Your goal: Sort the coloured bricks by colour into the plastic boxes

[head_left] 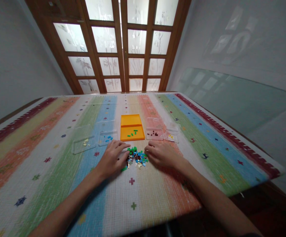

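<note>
A small heap of mixed building bricks [136, 157] in green, blue, brown and cream lies on the striped tablecloth between my hands. My left hand [113, 156] rests at the heap's left edge, thumb and forefinger apart, with the thumb close to the bricks. At the right edge is my right hand [161, 153], its fingers curled together; whatever they may hold is hidden. Just beyond the heap stands an open orange case [130, 137] with several green bricks [132, 134] in it.
Left of the case are clear boxes with blue bricks [107, 138] and cream bricks [85, 142]. Right of it, others hold dark brown bricks [154, 133] and yellow bricks [171, 136]. The striped tablecloth [133, 187] covers the table, which reaches toward panelled doors [124, 56].
</note>
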A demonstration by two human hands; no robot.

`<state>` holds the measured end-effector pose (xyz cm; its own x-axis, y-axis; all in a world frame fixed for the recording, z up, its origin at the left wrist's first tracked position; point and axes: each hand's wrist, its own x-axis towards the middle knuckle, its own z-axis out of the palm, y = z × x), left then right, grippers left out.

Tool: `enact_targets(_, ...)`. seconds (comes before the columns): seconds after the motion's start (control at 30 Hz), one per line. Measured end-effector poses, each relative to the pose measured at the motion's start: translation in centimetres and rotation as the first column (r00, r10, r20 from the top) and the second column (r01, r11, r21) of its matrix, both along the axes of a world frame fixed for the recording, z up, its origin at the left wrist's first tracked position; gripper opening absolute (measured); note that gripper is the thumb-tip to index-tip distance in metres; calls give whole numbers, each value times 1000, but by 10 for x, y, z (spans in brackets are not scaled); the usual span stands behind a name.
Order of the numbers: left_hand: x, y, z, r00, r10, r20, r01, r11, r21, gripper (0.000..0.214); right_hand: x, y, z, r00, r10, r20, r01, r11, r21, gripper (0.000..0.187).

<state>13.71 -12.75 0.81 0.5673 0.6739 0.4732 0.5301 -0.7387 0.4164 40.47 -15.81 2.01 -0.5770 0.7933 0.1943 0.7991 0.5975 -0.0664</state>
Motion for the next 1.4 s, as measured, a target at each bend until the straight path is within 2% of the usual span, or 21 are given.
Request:
enact_targets(0.13, 18, -4, 2, 991, -121, -49, 117, 990, -73, 26, 0, 0, 0, 1000, -2, -5, 2, 1000, 9, 14)
enact_targets(0.3, 31, 6, 7, 979, -143, -144, 137, 989, -48, 20, 0, 1, -1, 1000, -10, -5, 11, 1000, 28, 15)
enact_targets(0.47, 38, 11, 2, 964, -157, -214, 146, 987, -66, 14, -1, 2, 0, 1000, -20, 9, 20, 1000, 20, 16)
enact_targets(0.6, 35, 15, 0, 968, -181, -174, 166, 981, -98, 14, 0, 2, -1, 1000, -26, 17, 25, 999, 32, 16)
enact_targets(0.73, 26, 23, 11, 986, -149, -78, 139, 984, -113, 21, 0, 2, -1, 1000, -17, 11, 17, 999, 40, 17)
enact_targets(0.87, 21, 26, 18, 992, -110, -58, 104, 990, -92, 21, 0, 1, 1, 1000, -3, 10, 2, 999, 43, 17)
enact_targets(1.17, 35, 13, -2, 972, -192, -135, 177, 977, -118, 14, 1, 2, -4, 1000, -10, 3, 10, 999, 41, 13)
enact_targets(1.4, 37, 10, 1, 974, -205, -98, 190, 971, -145, 16, -3, 0, 1, 999, -20, -27, 21, 999, 32, 16)
